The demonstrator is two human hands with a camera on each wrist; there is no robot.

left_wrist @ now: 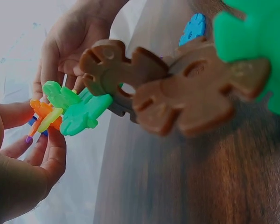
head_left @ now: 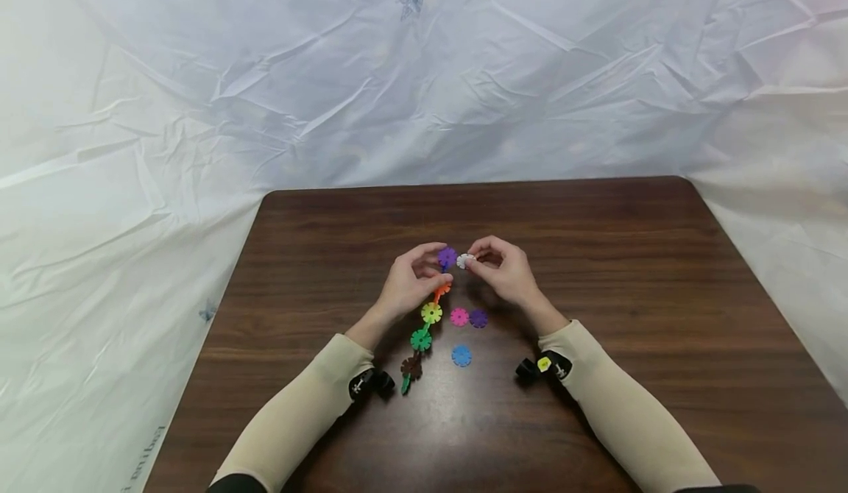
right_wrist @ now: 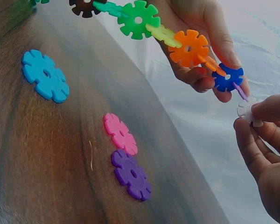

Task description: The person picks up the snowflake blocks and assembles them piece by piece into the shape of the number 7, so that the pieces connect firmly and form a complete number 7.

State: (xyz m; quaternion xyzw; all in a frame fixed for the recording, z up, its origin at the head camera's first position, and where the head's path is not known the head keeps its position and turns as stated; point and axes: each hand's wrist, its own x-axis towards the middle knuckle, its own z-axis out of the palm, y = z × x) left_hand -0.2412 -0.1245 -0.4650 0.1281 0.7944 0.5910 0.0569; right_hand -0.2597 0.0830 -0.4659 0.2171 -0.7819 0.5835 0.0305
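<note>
A: What's nearest on your feed?

B: The near end of the chain of discs (head_left: 431, 313): its brown disc (head_left: 411, 367) is bodyward of the left hand (head_left: 405, 281), and I see joined links running from there up to those fingers

A: Anything loose?

B: Three on the table (head_left: 629, 257), bodyward of the fingertips and between the forearms: a light blue disc (head_left: 461, 355) closest to me, then a pink disc (head_left: 459, 317) and a loose purple disc (head_left: 478, 318), edge to edge

A: And the hands?

B: The left pinches the chain by its dark blue disc (right_wrist: 228, 77); the right hand (head_left: 506, 271) grasps a white disc (head_left: 466, 261) against the chain's purple end

A: So how far along?

B: Mostly joined, I judge; three remain unattached, and whether the white one has slotted in I can't tell
</note>
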